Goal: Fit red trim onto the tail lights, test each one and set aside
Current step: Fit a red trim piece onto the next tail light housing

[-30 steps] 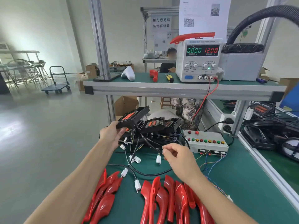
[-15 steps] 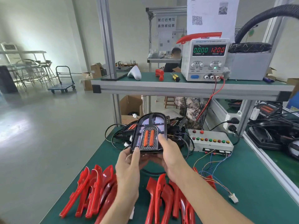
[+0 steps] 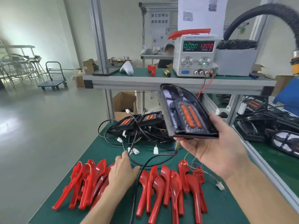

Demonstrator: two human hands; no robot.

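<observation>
The right hand (image 3: 215, 152) is holding a tail light (image 3: 186, 113) up above the green bench (image 3: 229, 207), its palm turned up under the lamp's lower edge, the thumb lying along the right side and the fingers curling beneath the housing. The lamp is tilting to the left, showing its clear lens and two orange strips inside a dark frame. The left hand (image 3: 122, 172) is resting palm down on the left pile of red trim pieces (image 3: 84, 183), fingers fairly straight and spread; whether its fingertips are touching the black cable (image 3: 145, 165) just ahead of them is hard to tell, since the view there is blurring. A second pile of red trim (image 3: 169, 188) is lying to the right of that hand, in front of the raised lamp. Further back on the bench, a heap of other tail lights (image 3: 139, 123) is sitting among tangled wires with white connectors (image 3: 155, 150). On the shelf above, a power supply (image 3: 195, 54) is displaying green and red digits, with one more red trim piece (image 3: 189, 32) lying across its top and red and black leads (image 3: 204, 85) hanging down from its front. A thin bundle of coloured wires (image 3: 202, 170) is trailing over the right pile to a small white plug (image 3: 220, 186).
</observation>
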